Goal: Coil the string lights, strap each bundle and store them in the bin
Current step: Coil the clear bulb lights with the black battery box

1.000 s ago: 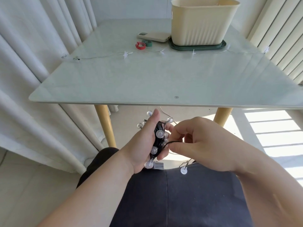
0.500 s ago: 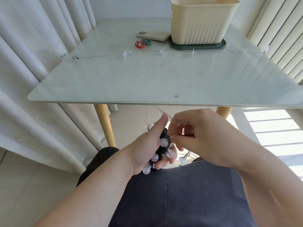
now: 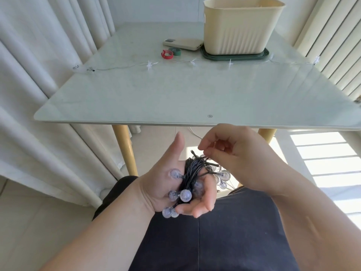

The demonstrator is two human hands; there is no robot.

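- The left hand (image 3: 166, 178) now shows its palm to the camera, turned from the edge-on grip of a second ago. Its thumb has lifted off the bundle and stands straight up.
- The right hand (image 3: 234, 153) has risen from beside the coil to just above and right of it. The fingers are curled, with forefinger and thumb close together by a short wire end that sticks up from the top.
- Whether those fingertips actually pinch the wire cannot be told.
- The coil of black string lights (image 3: 192, 169) lies across the left palm over the person's lap. The lower fingers curl up around it from beneath, and round clear bulbs (image 3: 185, 195) poke out on all sides.
- Fewer bulbs dangle below than a second ago and only a few hang behind the hands, so the winding looks all but finished and strapping appears due next.
- The red strap (image 3: 167, 54) and green strap (image 3: 175, 51) wait well ahead of the hands on the table (image 3: 175, 98).
- Just right of them stands the cream bin (image 3: 238, 30).
- A second string with star lights (image 3: 150, 64) lies uncoiled across the table between the hands and the bin.
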